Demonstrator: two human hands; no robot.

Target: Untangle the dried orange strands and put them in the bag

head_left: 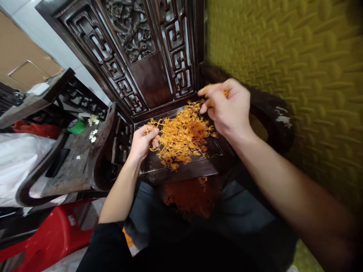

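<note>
A heap of orange plastic-looking sprigs, thin stems with small flower-like ends, lies on the dark wooden chair seat. At the heap's left edge, my left hand is closed, with a thin orange stem piece pinched between thumb and fingers. My right hand is raised just above the heap's right side. Its fingers are curled, and a bit of orange shows between thumb and index finger; most of that piece is hidden.
The carved chair back rises behind the heap. A second wooden chair on the left bears a green item and white pieces. A red plastic stool is at lower left. A yellow textured surface fills the right.
</note>
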